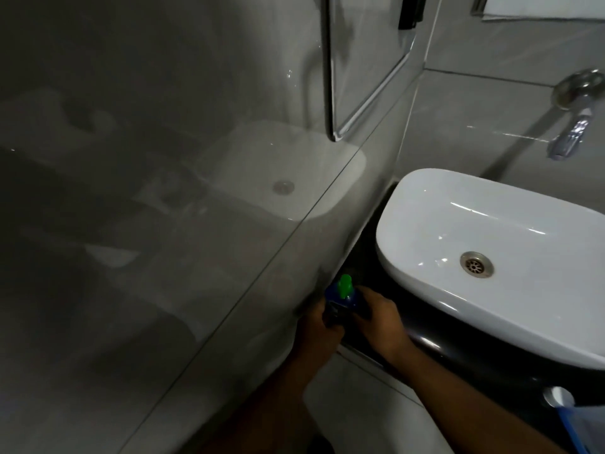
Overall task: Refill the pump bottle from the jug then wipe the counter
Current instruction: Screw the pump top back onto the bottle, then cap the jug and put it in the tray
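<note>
You are looking down into the corner of a dim bathroom, where a glossy grey tiled wall (163, 191) fills the left side of the view and meets a black counter (435, 342).

Both your hands meet on a small blue pump bottle with a bright green pump head (343, 296), which stands at the far left end of the counter, right against the wall. Your left hand (319, 326) curls around the near left side of the bottle, fingers wrapped onto its body. Your right hand (381, 314) comes in from the right, fingers bent against the bottle's right side just below the green pump. Both hands have hold of the bottle; how tightly cannot be judged in this light, and the lower part of the bottle is hidden behind your fingers.

Just to the right of the bottle, a white oval ceramic basin (491, 244) sits on top of the counter, with a round metal drain (476, 263) in its bowl. A chrome tap (573, 116) juts from the wall above the basin. A chrome-edged mirror (366, 60) hangs higher on the wall, and the tiles carry a faint reflection of the basin.

At the lower right edge, part of a translucent container with a blue edge (576, 424) rests by the counter; too little of it shows to say what it is.
</note>
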`<state>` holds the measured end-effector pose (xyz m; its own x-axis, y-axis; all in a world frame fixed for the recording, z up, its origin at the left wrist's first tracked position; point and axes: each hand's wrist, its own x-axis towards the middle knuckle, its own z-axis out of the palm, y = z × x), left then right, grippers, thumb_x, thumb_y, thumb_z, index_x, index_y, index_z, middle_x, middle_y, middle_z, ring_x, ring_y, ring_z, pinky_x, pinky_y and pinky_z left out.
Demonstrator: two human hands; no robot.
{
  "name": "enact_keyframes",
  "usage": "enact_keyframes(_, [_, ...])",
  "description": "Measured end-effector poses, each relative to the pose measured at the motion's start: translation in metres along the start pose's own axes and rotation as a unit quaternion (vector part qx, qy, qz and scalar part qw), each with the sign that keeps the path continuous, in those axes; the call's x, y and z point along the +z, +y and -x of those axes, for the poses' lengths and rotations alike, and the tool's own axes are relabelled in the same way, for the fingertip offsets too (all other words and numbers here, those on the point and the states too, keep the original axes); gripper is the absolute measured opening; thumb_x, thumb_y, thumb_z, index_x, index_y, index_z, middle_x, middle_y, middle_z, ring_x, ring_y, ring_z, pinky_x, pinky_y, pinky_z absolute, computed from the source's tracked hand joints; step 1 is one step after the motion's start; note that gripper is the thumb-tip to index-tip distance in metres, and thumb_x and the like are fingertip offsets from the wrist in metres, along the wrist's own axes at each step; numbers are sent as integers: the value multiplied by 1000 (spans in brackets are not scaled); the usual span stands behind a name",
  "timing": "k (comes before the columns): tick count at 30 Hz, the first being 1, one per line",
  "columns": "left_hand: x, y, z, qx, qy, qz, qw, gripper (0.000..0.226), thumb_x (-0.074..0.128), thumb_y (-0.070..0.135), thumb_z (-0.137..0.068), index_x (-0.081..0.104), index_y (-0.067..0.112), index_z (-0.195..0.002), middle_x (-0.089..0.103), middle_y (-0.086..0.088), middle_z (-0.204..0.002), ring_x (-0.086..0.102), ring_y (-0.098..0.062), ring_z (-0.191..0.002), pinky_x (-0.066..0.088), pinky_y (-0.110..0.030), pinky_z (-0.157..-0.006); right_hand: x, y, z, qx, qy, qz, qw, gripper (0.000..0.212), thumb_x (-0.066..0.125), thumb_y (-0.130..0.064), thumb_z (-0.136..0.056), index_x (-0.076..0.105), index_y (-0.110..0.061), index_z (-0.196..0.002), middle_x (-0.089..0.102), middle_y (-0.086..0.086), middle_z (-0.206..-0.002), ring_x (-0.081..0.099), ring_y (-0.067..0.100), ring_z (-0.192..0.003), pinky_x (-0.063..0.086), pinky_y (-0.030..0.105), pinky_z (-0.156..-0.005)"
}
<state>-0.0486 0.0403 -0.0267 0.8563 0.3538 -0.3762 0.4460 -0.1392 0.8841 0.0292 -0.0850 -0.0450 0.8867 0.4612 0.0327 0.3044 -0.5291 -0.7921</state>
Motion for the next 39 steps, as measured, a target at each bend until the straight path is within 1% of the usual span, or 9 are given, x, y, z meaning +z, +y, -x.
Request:
enact_keyframes(7, [1,-14,-1,-14,-19,-6,1000,71,59,6,-74,43,44,-133,58,19,-107,58,-3,-100,48,-22,-86,12,3,2,17,3,-13,1000,39,73,-8,-78,62,-9,-115,69,8,-104,63,16,-93,39,13,-76])
enact_keyframes(10, [4,-19,3,-17,-9,-5,1000,63,61,7,-80,44,49,-123,55,29,-99,57,-1,-97,46,-24,-89,9,5,8,27,13,-28,999,46,73,-9,-79,58,-8,-124,67,8,-113,63,19,-102,41,15,-85])
enact_keyframes(13, [12,-25,11,-21,17,-25,999,46,58,8,-83,59,47,-107,62,21,-95,61,-11,-99,45,-23,-83,2,12,29,59,46,-25,997,56,75,-10,-76,55,-10,-129,66,6,-117,61,16,-107,42,20,-92])
enact_keyframes(16, [32,-29,21,-20,16,-88,996,33,58,13,-86,68,26,-115,69,2,-110,61,-15,-104,42,-21,-80,-9,28,68,113,91,-52,988,52,77,-14,-77,58,-14,-125,68,2,-111,64,11,-102,46,23,-92])
enact_keyframes(24, [122,-11,40,64,-147,-167,973,30,59,9,-89,66,15,-117,69,-4,-113,63,-15,-104,48,-23,-92,-64,75,183,274,269,-94,918,38,75,-19,-80,63,-23,-116,68,-14,-96,62,-9,-90,45,4,-73])
enact_keyframes(29, [185,16,44,147,-235,-234,932,35,61,9,-85,65,14,-120,68,-6,-118,64,-18,-105,49,-33,-98,-101,88,243,335,407,-114,842,35,74,-22,-80,59,-29,-110,63,-20,-91,61,-9,-85,43,0,-65])
enact_keyframes(34, [241,44,43,287,-287,-352,843,49,61,13,-87,53,15,-135,55,-6,-138,51,-20,-126,35,-29,-110,-131,100,282,376,481,-152,777,47,75,-33,-78,58,-26,-121,64,-21,-90,60,-8,-85,42,3,-63])
enact_keyframes(37, [268,53,43,333,-314,-390,799,55,59,12,-88,45,15,-141,48,-4,-145,43,-19,-133,29,-26,-113,-152,104,287,378,489,-168,768,70,77,-41,-74,48,-21,-134,63,-10,-110,59,-4,-94,42,5,-72])
enact_keyframes(39, [284,55,43,342,-323,-401,786,57,59,11,-88,42,14,-143,45,-6,-147,41,-21,-135,28,-27,-113,-168,106,282,365,485,-177,775,84,78,-43,-70,39,-21,-141,57,-2,-129,56,5,-108,46,16,-85])
